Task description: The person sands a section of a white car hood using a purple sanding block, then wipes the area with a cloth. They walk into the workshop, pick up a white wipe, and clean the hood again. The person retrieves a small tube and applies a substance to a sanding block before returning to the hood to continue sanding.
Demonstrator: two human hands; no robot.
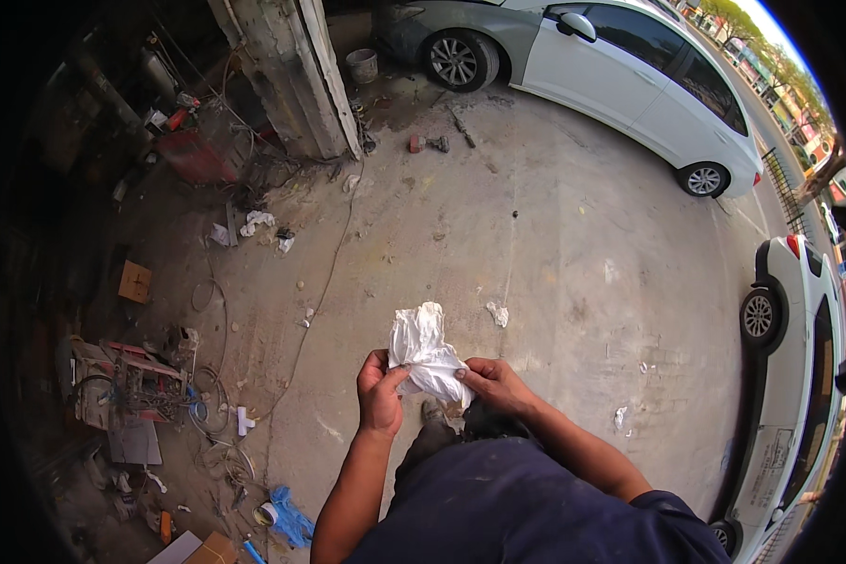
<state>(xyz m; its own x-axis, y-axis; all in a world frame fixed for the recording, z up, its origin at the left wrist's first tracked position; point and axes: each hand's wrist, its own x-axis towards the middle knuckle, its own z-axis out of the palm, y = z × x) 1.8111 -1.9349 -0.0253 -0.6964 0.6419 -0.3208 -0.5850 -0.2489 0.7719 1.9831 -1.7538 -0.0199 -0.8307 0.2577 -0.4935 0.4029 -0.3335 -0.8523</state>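
A crumpled white cloth or sheet of paper [426,343] is held up in front of my body, over the concrete floor. My left hand [381,385] grips its left edge between thumb and fingers. On the other side my right hand [491,381] pinches the lower right part of the same white piece, thumb on top. My shoe [434,411] shows just below it.
Two white cars [616,75] [791,376] stand ahead and to the right. A pillar [296,85], bucket [362,66] and power tool [428,144] lie farther ahead. At left are a red machine [136,376], cables, cardboard [134,280], a blue bag [291,517] and scattered litter.
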